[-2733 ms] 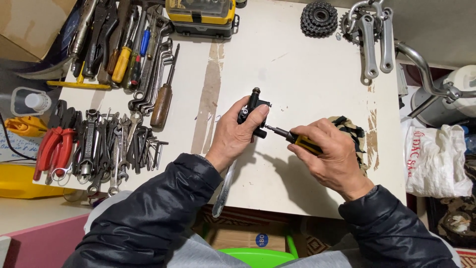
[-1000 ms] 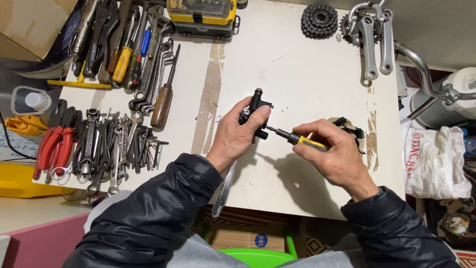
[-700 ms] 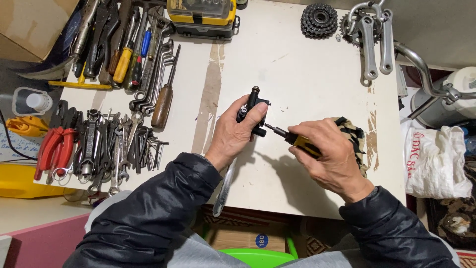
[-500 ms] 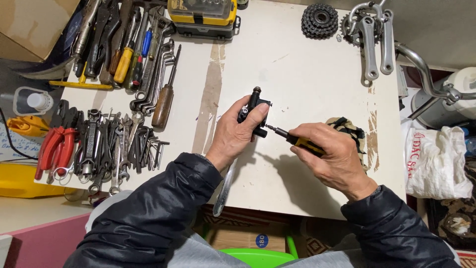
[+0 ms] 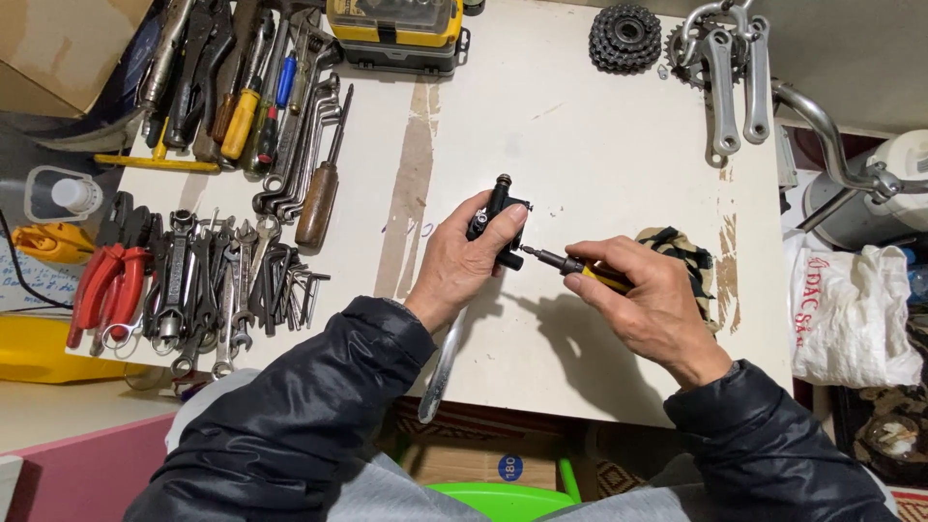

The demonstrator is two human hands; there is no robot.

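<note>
A white worktable [image 5: 599, 145] bears everything, its left side covered with loose wrenches [image 5: 208, 280], red-handled pliers [image 5: 101, 295] and screwdrivers [image 5: 271, 106]. At its far edge sits a yellow and black tool case [image 5: 396, 29], its clear lid closed over small bits that are too small to make out. A gear cluster [image 5: 625, 37] and a crank set [image 5: 730, 68] lie at the far right. Above the table's middle, the left hand [image 5: 464, 271] has its fingers wrapped tight around a small black brake part [image 5: 498, 217], a silver lever [image 5: 443, 362] hanging below it. The right hand [image 5: 652, 300] pinches a yellow-handled screwdriver [image 5: 580, 269], its tip touching the part.
</note>
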